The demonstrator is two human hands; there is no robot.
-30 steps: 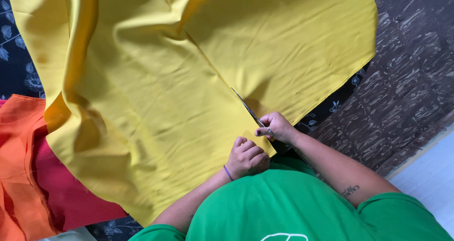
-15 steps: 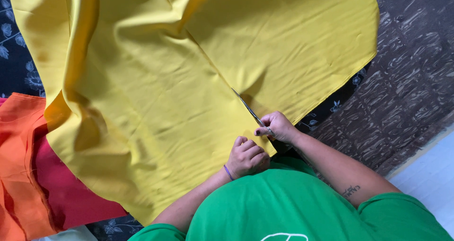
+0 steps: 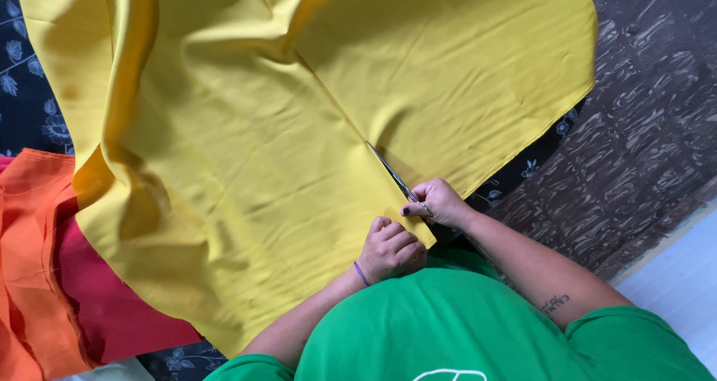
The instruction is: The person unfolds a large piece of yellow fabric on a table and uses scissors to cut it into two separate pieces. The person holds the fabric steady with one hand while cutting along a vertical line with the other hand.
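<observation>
2 hands working apart | right hand (image 3: 441,202) gripping scissors (image 3: 392,173) (blades lying along the fold) | left hand (image 3: 390,248) fisted, pressing down the yellow fabric (image 3: 261,164) edge

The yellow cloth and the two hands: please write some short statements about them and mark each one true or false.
1. The right hand holds scissors whose blades lie on the yellow cloth. True.
2. The left hand is lifted high above the cloth. False: it rests as a closed fist on the cloth, near its edge.
3. An orange cloth lies at the left, beside the yellow one. True.
4. The person wears a blue shirt. False: the shirt is green.
5. The left wrist is bare. False: a thin purple band goes around it.
</observation>
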